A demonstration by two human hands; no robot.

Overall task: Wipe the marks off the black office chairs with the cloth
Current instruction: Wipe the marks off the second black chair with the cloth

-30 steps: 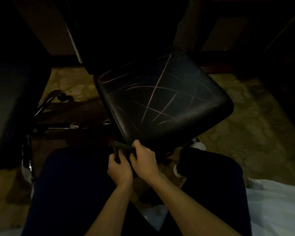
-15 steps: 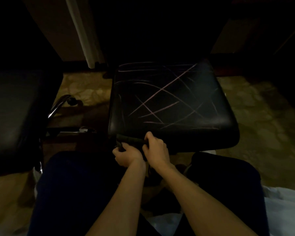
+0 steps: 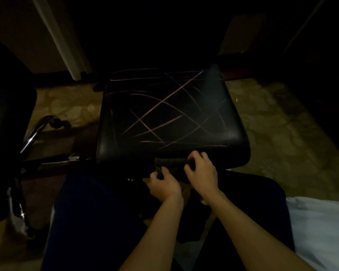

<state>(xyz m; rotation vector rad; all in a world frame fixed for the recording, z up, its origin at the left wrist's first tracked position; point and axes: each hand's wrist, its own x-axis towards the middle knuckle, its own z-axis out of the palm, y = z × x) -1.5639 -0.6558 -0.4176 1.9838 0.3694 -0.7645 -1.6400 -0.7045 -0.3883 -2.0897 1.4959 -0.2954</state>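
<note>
— Hands first: what are they doing?
— Both are low in the view, just above the person's dark-trousered knees (image 3: 98, 222). The left hand (image 3: 163, 187) has its fingers curled round the lower left end of a dark cloth (image 3: 169, 162); the right hand (image 3: 202, 171) pinches the cloth's right end.
— Where is the cloth?
— Stretched between the two hands, against the front edge of the black chair seat (image 3: 213, 106).
— The seat itself?
— Crossed by pale pinkish marks (image 3: 155, 124), most of them in the middle.
— Anything farther off?
— A second black chair (image 3: 6, 133) at the left, with a chrome base (image 3: 32, 136); mottled floor (image 3: 282, 137) beyond, and darkness behind.
</note>
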